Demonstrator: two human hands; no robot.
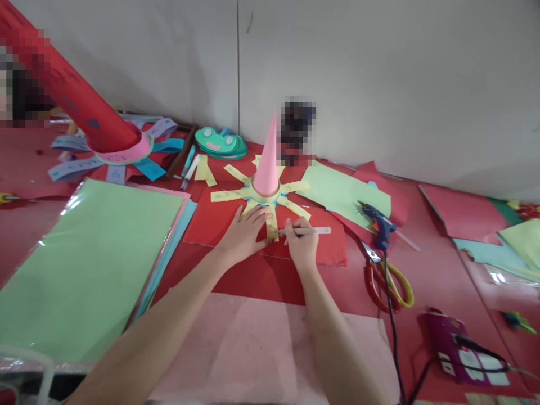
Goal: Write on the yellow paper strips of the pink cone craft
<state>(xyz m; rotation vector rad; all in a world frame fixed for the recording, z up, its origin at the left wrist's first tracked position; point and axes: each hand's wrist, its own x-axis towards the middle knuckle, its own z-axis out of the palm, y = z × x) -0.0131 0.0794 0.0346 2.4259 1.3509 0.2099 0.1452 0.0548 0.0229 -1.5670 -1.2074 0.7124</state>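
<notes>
A pink paper cone (267, 160) stands upright at the centre, ringed at its base by a yellow band with several yellow paper strips (230, 194) spreading outward. My left hand (248, 232) lies with fingers spread over the front of it, pressing around the strip (271, 222) that points toward me. Faint marks show on that strip. In my right hand (302, 243) is a slim white pen (314, 230), its tip at the strip's right edge. Beneath the cone piece is a red sheet (324, 244).
Green sheets (101, 247) lie left; a red tube (105, 118) stands in a strip-fringed ring. A green paper frog face (221, 142) leans at the back. On the right are a glue gun (382, 224), scissors (390, 289), its black cord (392, 337) and a purple pouch (453, 337).
</notes>
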